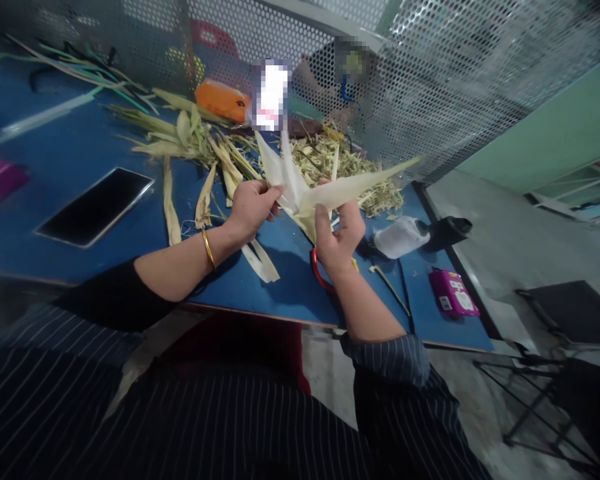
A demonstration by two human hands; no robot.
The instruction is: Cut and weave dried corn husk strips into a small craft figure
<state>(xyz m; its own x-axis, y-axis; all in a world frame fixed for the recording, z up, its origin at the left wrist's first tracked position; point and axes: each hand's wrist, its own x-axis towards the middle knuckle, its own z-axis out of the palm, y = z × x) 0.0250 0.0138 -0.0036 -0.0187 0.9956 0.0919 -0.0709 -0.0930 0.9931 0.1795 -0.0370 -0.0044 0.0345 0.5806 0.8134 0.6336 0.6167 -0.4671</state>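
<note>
Pale, pointed corn husks (pixel 300 190) are spread in a fan between my two hands, above the blue table. My left hand (pixel 253 207) pinches their left edge between thumb and fingers. On the other side, my right hand (pixel 341 230) grips the broad husk that points to the right. Beneath my right hand, a red-handled tool (pixel 319 270) is partly hidden; its kind does not show. A loose husk strip (pixel 261 260) lies on the table below the held husks.
Behind my hands lie a pile of shredded husk (pixel 340 163) and a bundle of husks (pixel 185 137). A tablet-like black device (pixel 96 205) is at left. White (pixel 401 237) and black (pixel 450 232) cylindrical items and a magenta packet (pixel 454 292) sit right. A perforated metal screen (pixel 420 80) stands behind.
</note>
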